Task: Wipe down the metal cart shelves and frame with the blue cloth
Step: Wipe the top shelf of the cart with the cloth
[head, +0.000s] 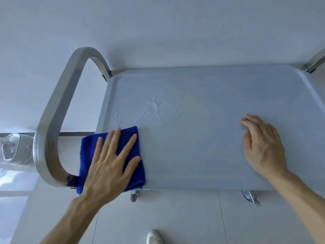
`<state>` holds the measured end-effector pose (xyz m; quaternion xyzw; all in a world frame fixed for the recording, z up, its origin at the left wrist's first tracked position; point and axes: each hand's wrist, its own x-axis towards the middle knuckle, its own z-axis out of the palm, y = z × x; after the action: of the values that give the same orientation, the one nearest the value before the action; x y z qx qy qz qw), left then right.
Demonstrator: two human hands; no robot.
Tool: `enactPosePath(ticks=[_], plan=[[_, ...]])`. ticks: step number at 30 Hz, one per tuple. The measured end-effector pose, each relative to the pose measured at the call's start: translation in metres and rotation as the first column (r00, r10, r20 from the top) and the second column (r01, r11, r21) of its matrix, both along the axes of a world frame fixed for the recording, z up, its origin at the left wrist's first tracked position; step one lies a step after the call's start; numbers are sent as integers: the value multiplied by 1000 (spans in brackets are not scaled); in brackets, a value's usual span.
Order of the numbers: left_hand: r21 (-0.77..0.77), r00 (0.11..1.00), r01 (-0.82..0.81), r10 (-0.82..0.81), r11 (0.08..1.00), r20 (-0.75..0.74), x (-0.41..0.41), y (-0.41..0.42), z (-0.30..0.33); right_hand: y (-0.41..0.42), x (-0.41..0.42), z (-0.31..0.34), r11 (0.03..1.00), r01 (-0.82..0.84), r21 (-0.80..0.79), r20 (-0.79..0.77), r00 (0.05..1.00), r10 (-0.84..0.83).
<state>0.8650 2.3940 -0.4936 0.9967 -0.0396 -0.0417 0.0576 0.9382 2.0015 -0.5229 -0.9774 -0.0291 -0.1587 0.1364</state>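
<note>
The metal cart's top shelf fills the middle of the view, with a patch of water droplets on its left half. A folded blue cloth lies on the shelf's near left corner. My left hand presses flat on the cloth with fingers spread. My right hand rests open on the bare shelf at the right, fingers straight. The curved steel handle of the cart frame loops up at the left, beside the cloth.
A clear plastic bottle lies on a ledge left of the handle. A white wall stands right behind the cart. A frame post rises at the far right corner. Caster wheels and my shoe show over the tiled floor below.
</note>
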Motion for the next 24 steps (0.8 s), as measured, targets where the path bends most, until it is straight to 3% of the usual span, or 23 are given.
enactPosePath(ticks=[4,9,14,20,24], plan=[[47,996,-90,91,995,-5,-1,-4,1,29,11,11,997,70,-9,-30,997,-70],[61,987,-161,162,985,-2,-1,-2,-3,84,11,4,992,-101,-77,-92,991,94],[38,962,-271,272,962,-27,33,-1,-2,83,7,-9,989,-87,-116,-107,992,74],[20,964,-262,262,965,-43,115,-7,-3,83,9,-6,995,-72,-68,-147,987,61],[-6,988,-151,151,989,-21,101,-29,-5,82,9,-4,994,-62,-84,-154,987,49]])
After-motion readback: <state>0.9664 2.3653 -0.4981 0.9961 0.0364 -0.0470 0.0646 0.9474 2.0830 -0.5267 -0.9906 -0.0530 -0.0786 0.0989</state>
